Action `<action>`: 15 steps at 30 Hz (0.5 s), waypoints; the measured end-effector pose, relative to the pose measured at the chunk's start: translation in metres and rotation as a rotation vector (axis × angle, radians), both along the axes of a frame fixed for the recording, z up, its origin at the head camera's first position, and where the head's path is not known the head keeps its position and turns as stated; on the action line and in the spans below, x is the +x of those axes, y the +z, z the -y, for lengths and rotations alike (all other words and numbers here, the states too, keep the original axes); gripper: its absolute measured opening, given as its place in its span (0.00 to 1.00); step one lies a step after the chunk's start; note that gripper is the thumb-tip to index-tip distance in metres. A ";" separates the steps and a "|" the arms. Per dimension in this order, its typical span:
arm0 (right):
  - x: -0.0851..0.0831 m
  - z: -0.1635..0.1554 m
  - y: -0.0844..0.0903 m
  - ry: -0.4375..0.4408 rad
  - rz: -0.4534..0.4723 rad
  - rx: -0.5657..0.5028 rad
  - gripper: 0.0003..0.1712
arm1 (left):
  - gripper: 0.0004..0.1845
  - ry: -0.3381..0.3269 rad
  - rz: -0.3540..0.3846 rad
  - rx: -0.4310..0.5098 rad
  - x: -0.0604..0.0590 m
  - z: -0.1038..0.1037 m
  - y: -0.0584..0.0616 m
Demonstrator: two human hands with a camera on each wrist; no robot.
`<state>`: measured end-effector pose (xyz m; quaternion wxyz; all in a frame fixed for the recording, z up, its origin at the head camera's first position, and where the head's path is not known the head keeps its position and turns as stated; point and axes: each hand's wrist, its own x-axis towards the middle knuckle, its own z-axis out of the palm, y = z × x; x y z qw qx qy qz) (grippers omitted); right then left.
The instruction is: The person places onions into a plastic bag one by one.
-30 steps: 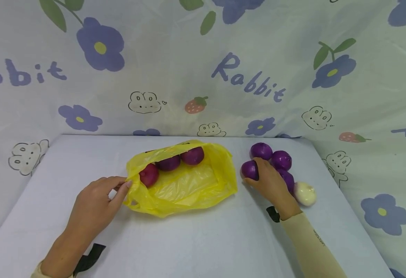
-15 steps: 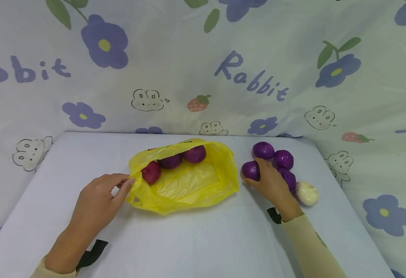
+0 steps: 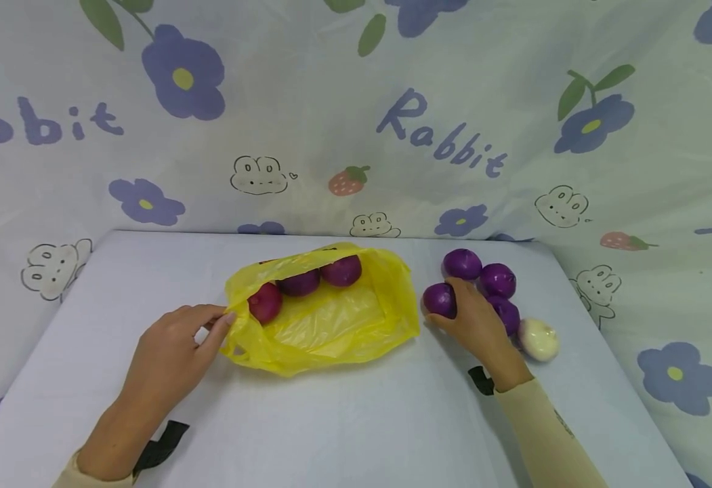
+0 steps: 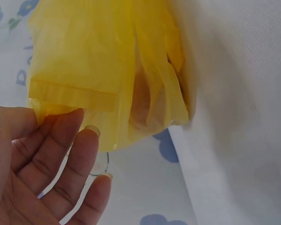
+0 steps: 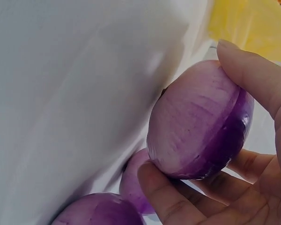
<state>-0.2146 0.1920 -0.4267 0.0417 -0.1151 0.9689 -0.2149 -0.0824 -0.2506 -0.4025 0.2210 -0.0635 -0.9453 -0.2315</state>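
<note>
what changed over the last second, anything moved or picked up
Almost nothing. The view shifted slightly a second ago; the things themselves did not move. The right hand still grips the same purple onion beside the pile, not yet lifted. The left hand still pinches the rim of the yellow bag, with three onions inside.

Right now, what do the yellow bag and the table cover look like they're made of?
The yellow bag looks like thin glossy plastic film: translucent, crinkled, with onions showing through. The table cover seems a matte white woven cloth; fine weave shows in the left wrist view.
</note>
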 end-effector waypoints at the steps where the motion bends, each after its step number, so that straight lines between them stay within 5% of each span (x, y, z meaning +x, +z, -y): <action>1: 0.001 0.000 0.000 0.002 0.000 -0.003 0.51 | 0.09 0.000 0.000 0.000 0.000 0.000 0.000; 15: 0.012 0.005 0.009 0.029 -0.055 -0.014 0.46 | 0.09 0.001 0.014 0.012 0.000 -0.001 -0.002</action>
